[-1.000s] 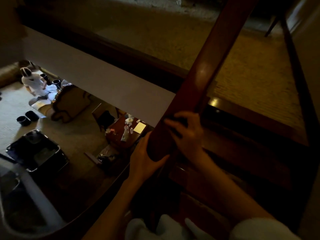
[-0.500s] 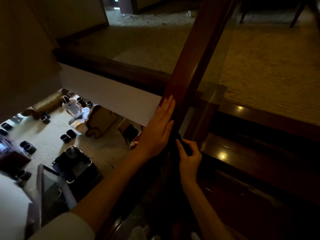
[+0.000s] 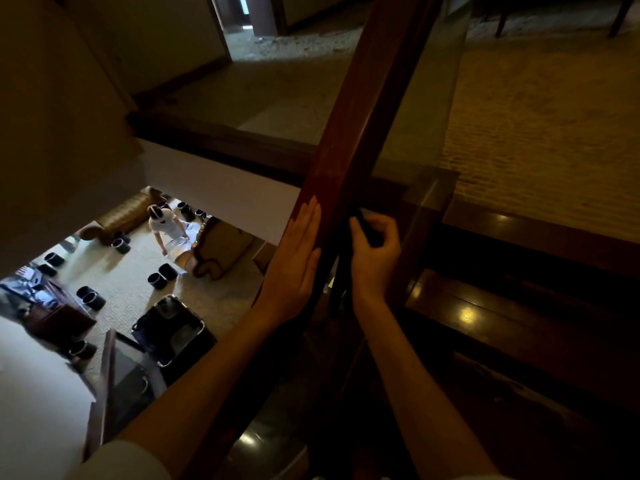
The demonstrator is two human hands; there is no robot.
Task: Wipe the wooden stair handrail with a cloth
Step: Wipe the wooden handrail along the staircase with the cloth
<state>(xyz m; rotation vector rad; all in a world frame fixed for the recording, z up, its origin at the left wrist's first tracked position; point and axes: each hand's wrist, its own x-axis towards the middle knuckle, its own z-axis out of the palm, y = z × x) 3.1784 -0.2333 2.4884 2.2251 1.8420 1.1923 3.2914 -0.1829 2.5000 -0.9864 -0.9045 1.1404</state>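
Two bare forearms reach up from the bottom edge; the left hand (image 3: 294, 261) lies flat, fingers straight and together, pressed on the left face of the rail (image 3: 360, 119); the right hand (image 3: 375, 259), just beside it on the other side, is curled and pinches a dark cloth (image 3: 370, 233) against the rail's right edge, and how far the cloth hangs down I cannot tell in the gloom. The rail runs from bottom centre up to the top right, with a glass panel (image 3: 426, 98) under it; beyond lie a carpet (image 3: 536, 116) and a doorway (image 3: 242, 15); far below at left, a person in white (image 3: 164, 225) bends among black pots (image 3: 161, 278).
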